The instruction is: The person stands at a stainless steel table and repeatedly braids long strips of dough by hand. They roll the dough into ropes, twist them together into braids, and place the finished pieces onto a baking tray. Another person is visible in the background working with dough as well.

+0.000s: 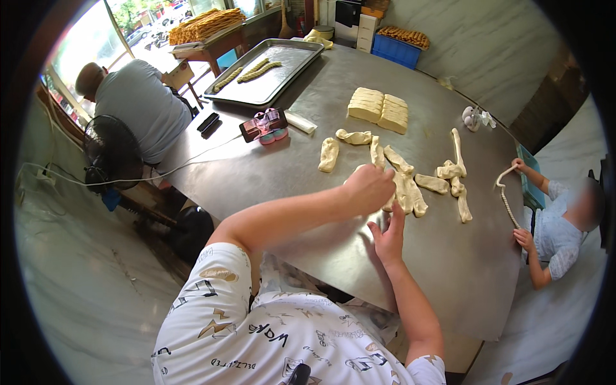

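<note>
My left hand (pixel 368 190) is bent over a group of pale dough pieces (pixel 409 192) on the metal table. Its fingers are curled down and hidden, so whether they grip dough cannot be told. Close by, at the near edge of the group, my right hand (pixel 390 238) has its thumb and fingers apart and holds nothing visible. A short dough piece (pixel 328 155) lies alone to the left. More dough strips (pixel 455 180) lie across one another to the right. Beyond them sits a dough block (pixel 378 108) scored into slices.
A metal tray (pixel 293 86) with several twisted dough ropes is at the back left. A phone (pixel 263 126) leans on a pink stand, its white cable crossing the table's left edge. On the right, another person holds a dough rope (pixel 504 197). A fan (pixel 113 151) stands left.
</note>
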Demonstrator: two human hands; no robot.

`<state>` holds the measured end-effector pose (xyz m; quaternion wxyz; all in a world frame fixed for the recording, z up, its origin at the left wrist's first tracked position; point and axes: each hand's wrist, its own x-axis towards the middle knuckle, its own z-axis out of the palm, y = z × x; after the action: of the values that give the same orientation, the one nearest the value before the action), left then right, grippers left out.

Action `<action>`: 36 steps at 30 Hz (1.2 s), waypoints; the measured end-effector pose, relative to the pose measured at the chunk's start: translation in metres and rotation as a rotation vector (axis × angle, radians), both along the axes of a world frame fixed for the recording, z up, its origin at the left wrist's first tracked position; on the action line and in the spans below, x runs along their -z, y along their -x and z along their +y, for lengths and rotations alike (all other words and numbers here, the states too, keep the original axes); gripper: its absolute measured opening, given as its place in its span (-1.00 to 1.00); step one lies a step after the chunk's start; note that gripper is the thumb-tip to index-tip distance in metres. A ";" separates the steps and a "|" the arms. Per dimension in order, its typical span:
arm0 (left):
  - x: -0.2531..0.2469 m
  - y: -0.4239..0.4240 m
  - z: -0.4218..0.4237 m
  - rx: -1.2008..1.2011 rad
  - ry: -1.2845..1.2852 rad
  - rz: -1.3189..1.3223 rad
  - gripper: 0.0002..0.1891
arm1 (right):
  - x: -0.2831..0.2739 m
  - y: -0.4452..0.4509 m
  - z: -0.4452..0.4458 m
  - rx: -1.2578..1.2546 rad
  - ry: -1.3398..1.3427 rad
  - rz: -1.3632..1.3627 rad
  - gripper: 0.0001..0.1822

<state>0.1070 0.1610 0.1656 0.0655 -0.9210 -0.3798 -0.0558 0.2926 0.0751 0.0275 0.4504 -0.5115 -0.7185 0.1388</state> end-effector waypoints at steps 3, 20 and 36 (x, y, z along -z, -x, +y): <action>-0.001 0.024 -0.034 0.053 0.199 -0.246 -0.83 | -0.007 -0.001 -0.008 -0.099 0.165 0.290 -0.11; 0.128 0.038 -0.113 0.067 0.233 -0.419 -0.56 | -0.029 -0.035 -0.050 -0.298 0.236 -0.546 -0.43; 0.132 0.062 -0.126 0.120 0.177 -0.478 -0.67 | -0.014 -0.083 -0.082 -0.130 0.088 -0.714 -0.50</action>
<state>0.0448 0.0354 0.0332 -0.1104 -0.9046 -0.3328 -0.2422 0.3758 -0.0068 0.0414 0.1392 -0.4999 -0.8547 0.0106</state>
